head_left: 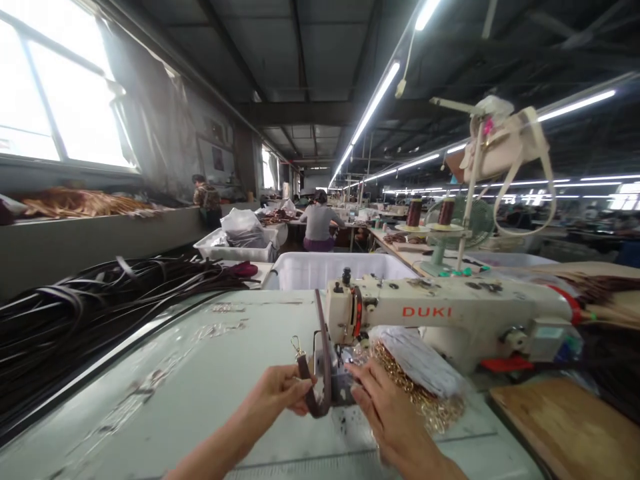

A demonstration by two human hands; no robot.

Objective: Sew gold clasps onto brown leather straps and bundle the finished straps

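Left hand (pixel 287 389) pinches a brown strap (pixel 319 408) bearing a gold-toned snap hook (pixel 296 344); right hand (pixel 387 413) is positioned near the DUKI sewing machine (pixel 450 317).

From my remote seat I have the sewing machine (pixel 465 313) right of centre, on the table (pixel 200 400) that fills the lower middle; my left hand (pixel 290 390) sits at lower centre, around the strap (pixel 324 353), which curves up just left of the machine's head, its clasp (pixel 296 345) above that hand; my right hand (pixel 385 407) is right of the strap, below the needle area; beside it, under the machine's arm, lies a bag of metal clasps (pixel 420 377); a board (pixel 575 427) occupies the lower right; bundled strips (pixel 90 313) line the left edge; behind the table stands a bin (pixel 340 267), a co-worker (pixel 320 223) beyond it; a handbag (pixel 493 153) hangs upper right, spools (pixel 413 213) below and left of it.
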